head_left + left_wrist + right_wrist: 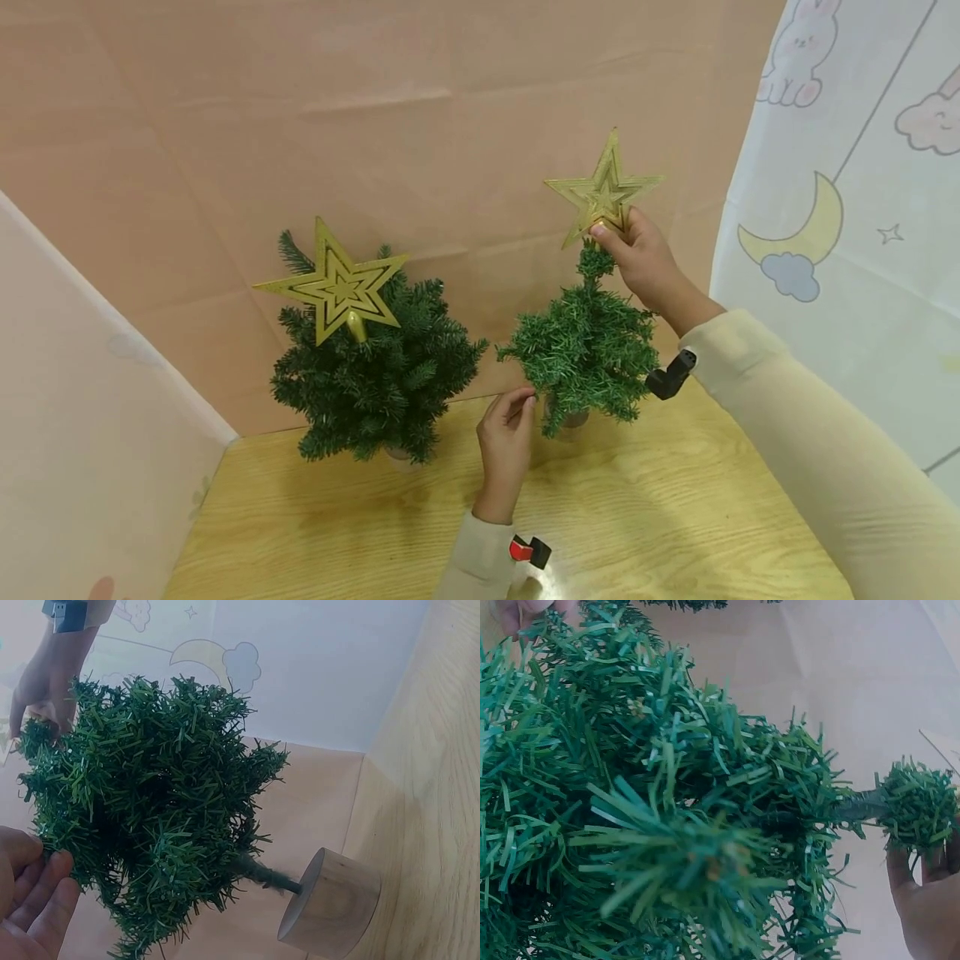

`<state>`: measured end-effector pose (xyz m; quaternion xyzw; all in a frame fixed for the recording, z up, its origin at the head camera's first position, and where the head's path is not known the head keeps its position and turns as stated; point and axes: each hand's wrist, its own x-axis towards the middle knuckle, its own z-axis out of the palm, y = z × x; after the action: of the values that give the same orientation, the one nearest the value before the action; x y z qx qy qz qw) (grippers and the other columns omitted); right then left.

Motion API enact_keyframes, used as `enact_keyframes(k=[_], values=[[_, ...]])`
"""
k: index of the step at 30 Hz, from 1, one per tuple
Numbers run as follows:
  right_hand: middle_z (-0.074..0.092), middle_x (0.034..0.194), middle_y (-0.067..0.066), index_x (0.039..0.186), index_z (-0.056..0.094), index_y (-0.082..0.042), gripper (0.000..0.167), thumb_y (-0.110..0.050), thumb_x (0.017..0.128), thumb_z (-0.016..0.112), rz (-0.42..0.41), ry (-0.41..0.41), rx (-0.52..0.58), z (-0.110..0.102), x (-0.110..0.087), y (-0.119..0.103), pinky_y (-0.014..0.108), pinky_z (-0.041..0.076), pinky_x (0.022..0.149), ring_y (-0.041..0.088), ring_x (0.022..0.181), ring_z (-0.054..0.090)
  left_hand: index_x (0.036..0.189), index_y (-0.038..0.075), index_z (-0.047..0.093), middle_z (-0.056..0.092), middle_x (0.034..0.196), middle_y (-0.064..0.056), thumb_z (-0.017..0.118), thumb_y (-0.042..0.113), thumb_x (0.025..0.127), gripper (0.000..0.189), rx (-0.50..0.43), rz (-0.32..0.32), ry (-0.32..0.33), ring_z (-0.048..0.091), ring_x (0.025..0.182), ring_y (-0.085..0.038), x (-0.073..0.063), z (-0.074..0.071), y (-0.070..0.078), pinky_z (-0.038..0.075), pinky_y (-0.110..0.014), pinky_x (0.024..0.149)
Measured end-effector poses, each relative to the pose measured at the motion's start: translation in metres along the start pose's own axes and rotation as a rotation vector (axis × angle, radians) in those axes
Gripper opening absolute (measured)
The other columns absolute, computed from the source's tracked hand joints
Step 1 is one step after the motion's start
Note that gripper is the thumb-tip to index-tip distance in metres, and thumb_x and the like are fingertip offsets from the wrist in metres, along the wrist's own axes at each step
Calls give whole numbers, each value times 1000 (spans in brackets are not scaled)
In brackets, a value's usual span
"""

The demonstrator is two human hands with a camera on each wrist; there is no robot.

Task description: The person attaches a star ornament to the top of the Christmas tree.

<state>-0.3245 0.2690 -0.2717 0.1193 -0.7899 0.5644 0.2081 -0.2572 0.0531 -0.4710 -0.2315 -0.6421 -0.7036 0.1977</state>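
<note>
My right hand (643,258) grips the base of a gold star tree topper (606,190), thumb in front, right at the top of a small artificial Christmas tree (581,350). In the right wrist view, fingers of that hand (934,907) reach around the bushy tip of the tree. Low on the tree's left side, my left hand (506,446) pinches the end of a branch between thumb and fingertips. The left wrist view shows this left hand (34,900) at the branch tip, with the tree's round wooden base (330,904) on the table.
A second, darker Christmas tree (375,367) stands to the left, bearing another gold star (341,287) that leans forward. Behind both trees hangs a peach cloth (450,125). White printed cloth (847,333) closes the right side. The tabletop (637,508) is wood-grained.
</note>
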Motion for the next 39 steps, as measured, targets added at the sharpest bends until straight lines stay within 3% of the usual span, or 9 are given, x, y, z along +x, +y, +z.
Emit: enact_keyframes(k=[5,11,22,26,30,34,39], values=[[48,95,4,112,44,-10,28,-35,101,52,-24,45,-79,6,-1,2,25,36,64,16,81,40,108,-5,67,65,106,-17,60,-3,94,16,-5,-4,3,67,98,-29,0,0,-1,57,-35,86],[45,93,3,108,42,-11,27,-35,100,52,-26,62,-70,9,-2,4,25,35,64,15,80,40,109,-6,67,64,106,-18,60,-3,95,16,-11,-3,2,66,98,-29,0,-2,-2,57,-35,87],[40,87,5,103,39,-10,24,-31,102,50,-65,-8,-17,6,-1,8,27,31,64,18,76,34,109,-5,67,64,107,-17,60,-2,95,16,2,-24,7,66,98,-28,-1,-3,-5,57,-34,87],[40,87,5,102,38,-10,26,-33,102,50,-32,-18,-67,2,-3,8,29,30,64,18,76,34,110,-4,67,64,106,-18,60,-2,95,17,-8,-40,-6,66,98,-30,-2,-3,-5,56,-33,87],[49,99,4,109,41,-11,27,-36,102,49,-9,-25,-119,-2,-2,5,28,34,68,17,86,42,110,-4,67,64,107,-19,60,-2,95,17,-19,-44,-14,66,99,-31,0,-2,-6,56,-30,88],[55,116,3,115,44,-12,30,-39,101,49,3,-27,-132,-5,0,2,22,43,81,13,105,51,110,-3,67,64,107,-19,60,-1,95,17,-13,-32,-8,66,99,-28,3,-1,-6,55,-28,88],[57,125,3,124,46,-11,36,-38,100,52,31,-10,-55,-5,1,3,26,43,100,15,120,52,109,-4,67,64,107,-18,60,-2,95,16,-9,-25,2,66,99,-28,5,0,-6,56,-30,87]])
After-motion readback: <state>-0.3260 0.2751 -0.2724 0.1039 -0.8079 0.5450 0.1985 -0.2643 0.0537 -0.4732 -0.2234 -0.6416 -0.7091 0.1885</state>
